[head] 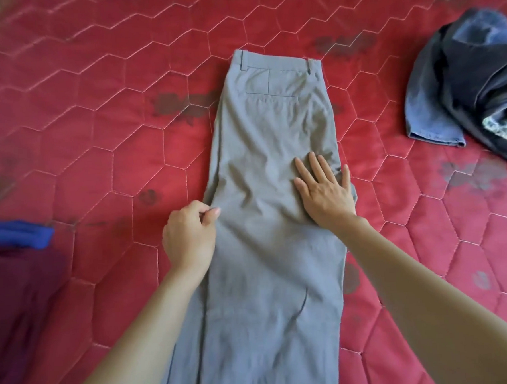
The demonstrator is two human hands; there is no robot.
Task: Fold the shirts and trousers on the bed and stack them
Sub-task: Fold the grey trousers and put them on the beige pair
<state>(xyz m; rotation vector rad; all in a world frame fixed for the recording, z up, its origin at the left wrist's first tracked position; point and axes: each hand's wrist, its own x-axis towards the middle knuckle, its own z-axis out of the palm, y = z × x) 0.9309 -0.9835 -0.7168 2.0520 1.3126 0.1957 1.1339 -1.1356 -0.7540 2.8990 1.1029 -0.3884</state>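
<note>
A pair of grey trousers lies flat down the middle of a bed covered in a red quilt stitched in a honeycomb pattern, with some faded dark flower prints. The trousers are folded lengthwise, one leg on top of the other, with the waistband at the far end and the legs running toward the viewer and out of the bottom of the picture. A back pocket and belt loops show near the waistband.

Two bare forearms reach in from the bottom. The left hand sits at the left edge of the trousers, about halfway along what is visible, its fingers curled in and its thumb and fingertips pinching the edge of the cloth. The right hand lies palm down on the right side of the trousers, at about the same level, its fingers straight and spread, pressing on the fabric close to the right edge.

At the right side of the bed, well apart from the trousers, is a loose heap of dark clothes, blue denim and black, with a bit of pale patterned cloth showing. At the left edge lies dark maroon cloth with a strip of bright blue cloth on its far side; what garments these are cannot be told.
</note>
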